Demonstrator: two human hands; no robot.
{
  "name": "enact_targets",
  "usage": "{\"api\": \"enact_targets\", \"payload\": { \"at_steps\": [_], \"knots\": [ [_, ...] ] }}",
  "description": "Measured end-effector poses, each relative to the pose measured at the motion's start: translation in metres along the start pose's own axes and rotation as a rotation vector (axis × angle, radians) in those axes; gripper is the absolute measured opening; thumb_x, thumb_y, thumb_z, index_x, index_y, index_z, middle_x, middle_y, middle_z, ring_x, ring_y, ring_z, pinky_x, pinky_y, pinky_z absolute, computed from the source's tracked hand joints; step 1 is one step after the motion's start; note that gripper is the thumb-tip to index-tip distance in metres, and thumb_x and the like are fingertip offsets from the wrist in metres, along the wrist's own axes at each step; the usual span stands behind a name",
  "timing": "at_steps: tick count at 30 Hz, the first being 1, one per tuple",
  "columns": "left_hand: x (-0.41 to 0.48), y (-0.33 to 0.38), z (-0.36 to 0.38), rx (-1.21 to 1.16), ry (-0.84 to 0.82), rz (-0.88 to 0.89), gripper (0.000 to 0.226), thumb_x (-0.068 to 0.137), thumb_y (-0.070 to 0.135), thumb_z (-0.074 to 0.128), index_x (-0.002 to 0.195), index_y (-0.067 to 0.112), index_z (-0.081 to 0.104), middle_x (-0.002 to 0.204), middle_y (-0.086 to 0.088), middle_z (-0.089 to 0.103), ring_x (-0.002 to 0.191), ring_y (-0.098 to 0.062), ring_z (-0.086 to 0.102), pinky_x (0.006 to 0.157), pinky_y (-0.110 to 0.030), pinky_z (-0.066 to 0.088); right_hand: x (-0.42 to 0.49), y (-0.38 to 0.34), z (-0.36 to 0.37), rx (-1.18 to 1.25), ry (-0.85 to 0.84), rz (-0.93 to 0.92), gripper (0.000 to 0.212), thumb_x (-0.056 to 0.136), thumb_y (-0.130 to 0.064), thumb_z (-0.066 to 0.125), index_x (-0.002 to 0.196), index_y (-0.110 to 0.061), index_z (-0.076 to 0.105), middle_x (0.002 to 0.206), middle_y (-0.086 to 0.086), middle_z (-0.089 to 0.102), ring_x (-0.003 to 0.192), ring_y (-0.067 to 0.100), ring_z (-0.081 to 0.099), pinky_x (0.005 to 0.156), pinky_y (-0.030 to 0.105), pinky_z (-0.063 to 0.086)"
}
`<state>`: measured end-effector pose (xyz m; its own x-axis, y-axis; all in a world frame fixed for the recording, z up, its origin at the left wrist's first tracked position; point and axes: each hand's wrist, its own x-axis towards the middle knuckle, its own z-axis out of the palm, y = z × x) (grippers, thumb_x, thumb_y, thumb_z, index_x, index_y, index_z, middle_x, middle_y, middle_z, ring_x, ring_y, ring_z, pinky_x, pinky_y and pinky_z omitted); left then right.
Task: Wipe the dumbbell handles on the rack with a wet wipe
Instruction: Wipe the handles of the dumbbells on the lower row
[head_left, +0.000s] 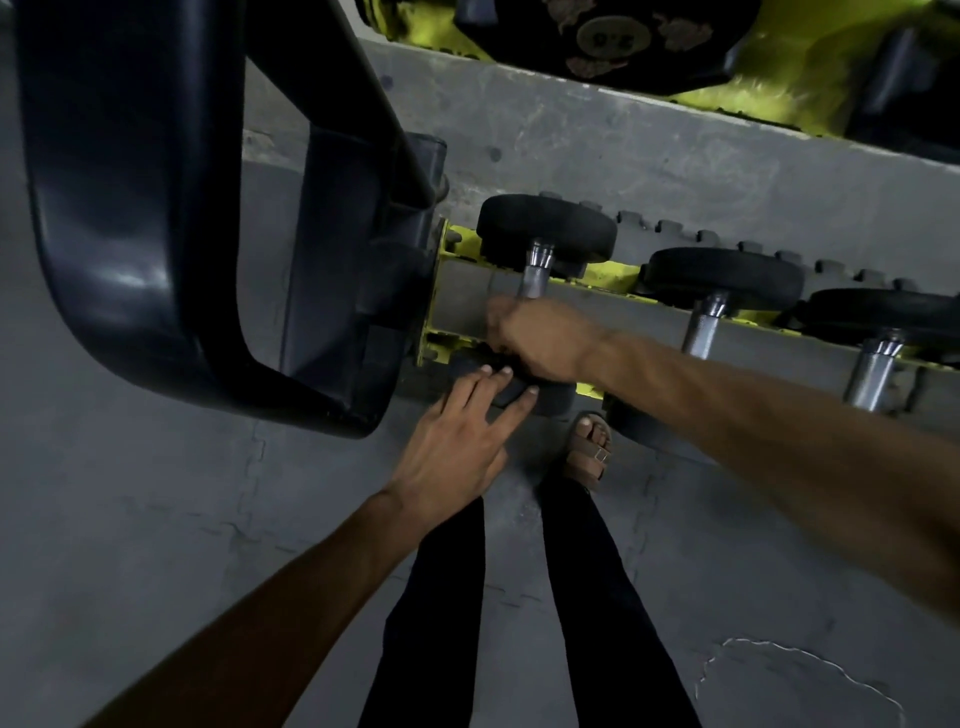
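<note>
The leftmost dumbbell (545, 228) lies across the yellow rack (602, 275) with its chrome handle (535, 273) running toward me. My right hand (540, 340) is curled round the near part of that handle; no wipe shows, it may be hidden inside the grip. My left hand (457, 447) has straight fingers, and their tips rest on the dumbbell's near black head (550, 400). Two more dumbbells (722, 280) (883, 312) with chrome handles lie to the right on the same rack.
A black curved frame of the rack's end (135, 223) stands close on the left. An upper yellow shelf with a large black dumbbell (613, 41) hangs over the top. My legs and a sandalled foot (589, 452) stand on grey floor mats just before the rack.
</note>
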<state>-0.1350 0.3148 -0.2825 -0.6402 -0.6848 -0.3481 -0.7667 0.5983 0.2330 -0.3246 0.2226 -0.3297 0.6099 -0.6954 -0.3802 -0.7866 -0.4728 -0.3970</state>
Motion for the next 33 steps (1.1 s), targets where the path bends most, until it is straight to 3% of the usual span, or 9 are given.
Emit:
{"api": "enact_targets", "payload": {
  "at_steps": [6,9,17,18,20,23,26,30,33],
  "knots": [
    [0.0,-0.001,0.001,-0.021,-0.003,-0.001,0.074,0.086,0.026,0.072,0.155,0.024,0.044,0.154,-0.011,0.043,0.141,-0.029,0.04,0.093,-0.038,0.056,-0.029,-0.009,0.02,0.335,0.249,0.262,0.017,0.086,-0.01,0.069,0.1,-0.015,0.061,0.112,0.005,0.053,0.082,0.033,0.064,0.064,0.047,0.056],
    [0.001,-0.002,0.002,-0.026,-0.006,0.001,0.074,0.086,0.025,0.071,0.155,0.024,0.044,0.155,-0.011,0.042,0.141,-0.029,0.041,0.094,-0.038,0.055,-0.027,-0.01,0.024,0.42,0.295,0.328,0.023,0.081,-0.007,0.074,0.096,-0.016,0.059,0.105,0.006,0.055,0.081,0.032,0.063,0.064,0.043,0.054],
    [0.0,-0.002,0.004,-0.044,0.005,-0.003,0.075,0.088,0.023,0.07,0.157,0.024,0.041,0.155,-0.012,0.041,0.143,-0.03,0.039,0.096,-0.04,0.056,-0.038,-0.007,0.026,0.543,0.195,0.658,0.012,0.087,-0.022,0.071,0.098,-0.019,0.068,0.09,-0.001,0.071,0.082,0.019,0.064,0.071,0.032,0.052],
    [0.0,-0.001,0.004,-0.044,0.009,-0.007,0.075,0.087,0.023,0.071,0.156,0.024,0.042,0.155,-0.012,0.042,0.142,-0.03,0.039,0.095,-0.04,0.056,-0.034,-0.005,0.029,0.627,0.169,0.693,0.003,0.088,-0.019,0.07,0.092,-0.018,0.07,0.086,0.0,0.07,0.081,0.019,0.063,0.07,0.029,0.05],
    [-0.001,-0.001,0.005,-0.047,0.024,-0.011,0.074,0.086,0.023,0.071,0.155,0.024,0.044,0.155,-0.012,0.043,0.142,-0.03,0.04,0.095,-0.04,0.056,-0.022,0.003,0.036,0.867,0.105,0.778,0.014,0.088,-0.004,0.064,0.08,-0.013,0.07,0.075,0.003,0.066,0.073,0.019,0.061,0.064,0.026,0.044],
    [-0.002,0.0,0.008,-0.042,0.05,-0.014,0.075,0.085,0.023,0.072,0.155,0.024,0.046,0.154,-0.012,0.045,0.142,-0.029,0.042,0.098,-0.038,0.053,-0.009,0.013,0.038,1.299,0.027,0.832,0.034,0.084,0.016,0.05,0.103,0.0,0.073,0.077,0.008,0.068,0.063,0.014,0.06,0.057,0.021,0.048],
    [-0.002,0.001,0.008,-0.047,0.06,-0.018,0.076,0.084,0.023,0.073,0.155,0.024,0.046,0.154,-0.013,0.045,0.142,-0.03,0.042,0.099,-0.038,0.052,-0.012,0.022,0.038,1.444,-0.061,0.77,0.039,0.089,0.013,0.049,0.116,-0.002,0.072,0.095,0.01,0.074,0.076,0.013,0.066,0.068,0.021,0.054],
    [0.0,0.0,0.006,-0.052,0.039,-0.022,0.075,0.086,0.024,0.071,0.156,0.025,0.044,0.155,-0.012,0.043,0.143,-0.03,0.041,0.098,-0.038,0.053,-0.026,0.02,0.05,1.439,0.083,0.849,0.016,0.093,-0.001,0.062,0.105,0.003,0.073,0.093,0.013,0.071,0.086,0.022,0.064,0.079,0.033,0.052],
    [0.0,-0.001,0.007,-0.054,0.035,-0.022,0.075,0.087,0.024,0.07,0.156,0.025,0.043,0.155,-0.012,0.043,0.143,-0.03,0.04,0.098,-0.039,0.054,-0.031,0.012,0.039,1.481,0.22,0.888,0.009,0.093,-0.008,0.068,0.089,-0.012,0.075,0.084,0.004,0.073,0.078,0.016,0.065,0.075,0.03,0.053]
  ]
}}
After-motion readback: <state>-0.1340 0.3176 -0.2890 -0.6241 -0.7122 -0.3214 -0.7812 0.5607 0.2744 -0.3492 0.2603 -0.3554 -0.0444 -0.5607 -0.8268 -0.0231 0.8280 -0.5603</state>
